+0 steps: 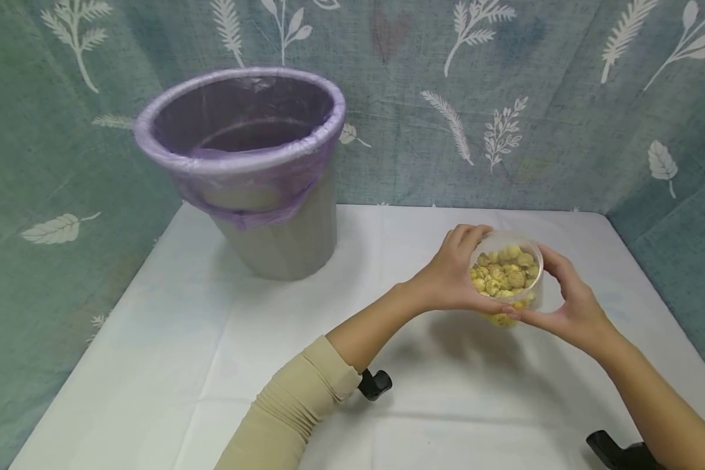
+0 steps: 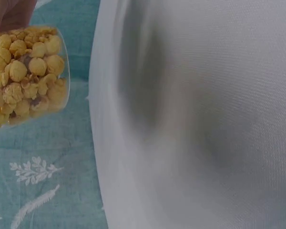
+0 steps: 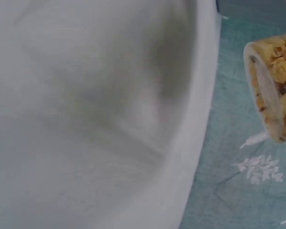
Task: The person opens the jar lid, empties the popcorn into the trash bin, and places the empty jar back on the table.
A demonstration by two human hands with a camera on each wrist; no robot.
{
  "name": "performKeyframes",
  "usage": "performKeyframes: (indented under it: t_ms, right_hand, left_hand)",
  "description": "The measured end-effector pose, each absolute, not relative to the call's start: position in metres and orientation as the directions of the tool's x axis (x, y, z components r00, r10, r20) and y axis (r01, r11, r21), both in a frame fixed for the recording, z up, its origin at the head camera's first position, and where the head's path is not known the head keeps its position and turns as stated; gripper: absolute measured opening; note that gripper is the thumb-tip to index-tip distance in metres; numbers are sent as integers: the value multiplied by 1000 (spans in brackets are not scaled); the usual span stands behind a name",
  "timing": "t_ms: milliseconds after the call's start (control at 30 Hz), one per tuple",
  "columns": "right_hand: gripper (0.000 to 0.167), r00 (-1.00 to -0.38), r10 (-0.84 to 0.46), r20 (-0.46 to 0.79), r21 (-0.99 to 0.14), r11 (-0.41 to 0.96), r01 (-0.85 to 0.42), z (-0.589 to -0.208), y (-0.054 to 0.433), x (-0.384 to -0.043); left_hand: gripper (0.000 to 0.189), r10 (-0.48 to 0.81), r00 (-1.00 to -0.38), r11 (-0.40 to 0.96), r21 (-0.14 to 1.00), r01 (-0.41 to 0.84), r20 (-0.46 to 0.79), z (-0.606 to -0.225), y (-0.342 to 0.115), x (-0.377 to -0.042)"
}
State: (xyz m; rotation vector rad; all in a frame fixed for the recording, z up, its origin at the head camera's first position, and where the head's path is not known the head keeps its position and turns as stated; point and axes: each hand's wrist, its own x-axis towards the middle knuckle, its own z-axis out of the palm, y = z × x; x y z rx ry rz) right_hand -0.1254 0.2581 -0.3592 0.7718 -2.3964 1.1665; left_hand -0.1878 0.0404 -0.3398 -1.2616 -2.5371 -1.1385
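Note:
Between both hands, raised over the white table, is a clear plastic jar (image 1: 506, 273) of yellow popcorn (image 2: 26, 71). My left hand (image 1: 455, 277) grips the jar's left side, fingers round the back and thumb along the front. From the right, my right hand (image 1: 577, 310) holds the opposite side, its thumb tip meeting the left thumb at the front. The round rim faces up toward the head camera; whether a clear lid covers it I cannot tell. In the right wrist view the jar (image 3: 271, 90) shows its base at a tilt, partly cut off by the frame.
A grey bin (image 1: 288, 251) lined with a purple bag (image 1: 241, 163) stands at the back left of the table (image 1: 170, 391). Green leaf-patterned cloth (image 1: 399, 85) hangs behind and at the sides. Black wrist fittings (image 1: 376, 385) show under the forearms.

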Motion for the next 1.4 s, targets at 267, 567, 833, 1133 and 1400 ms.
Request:
performKeyframes:
  t_ms: [267, 567, 833, 1133, 1400]
  right_hand:
    - [106, -765, -361, 533, -630, 434, -644, -349, 256, -128]
    - [107, -768, -395, 504, -645, 419, -639, -341, 253, -130]
    - [103, -695, -440, 569, -721, 140, -679, -345, 249, -131]
    - [117, -716, -497, 490, -757, 165, -632, -341, 225, -134]
    - [120, -694, -536, 481, -791, 76, -607, -339, 200, -142]
  left_hand:
    - [109, 619, -661, 335, 618, 711, 425, -327, 28, -180]
    - [109, 564, -654, 131, 727, 674, 504, -319, 5, -174]
    - [109, 494, -637, 34, 719, 694, 592, -322, -12, -169]
    - [111, 437, -633, 93, 667, 739, 640, -323, -42, -164]
    - [108, 388, -649, 12, 700, 714, 655, -327, -70, -161]
